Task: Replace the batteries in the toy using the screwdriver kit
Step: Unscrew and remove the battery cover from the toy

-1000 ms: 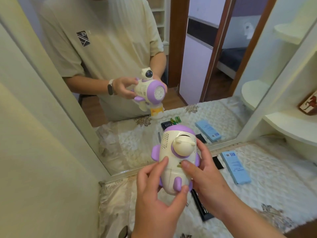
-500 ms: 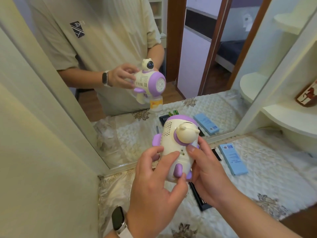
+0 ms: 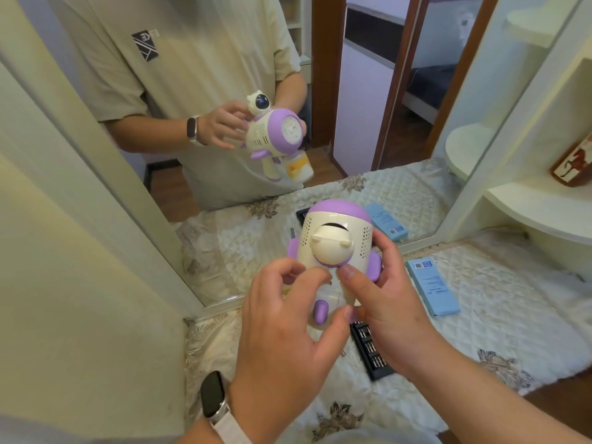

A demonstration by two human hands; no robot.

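Observation:
A cream and purple toy (image 3: 336, 248), shaped like a bubble gun with a small astronaut figure on top, is held up in front of a mirror. My right hand (image 3: 382, 302) grips its right side and handle, thumb on the body below the figure. My left hand (image 3: 285, 334) is at the toy's lower left, fingers curled against the handle. Under my hands on the cloth lies the black tray of screwdriver bits (image 3: 371, 354), partly hidden. The blue lid of the kit (image 3: 432, 286) lies to the right.
A large mirror (image 3: 224, 155) stands right behind the table and shows the person, the toy and the cloth. A white quilted cloth (image 3: 499, 315) covers the table. Cream shelves (image 3: 538, 206) rise at the right, a cream wall panel at the left.
The toy has been turned so the astronaut figure's back faces me and it sits a little higher. My left fingers have slid from the toy's front down to its handle.

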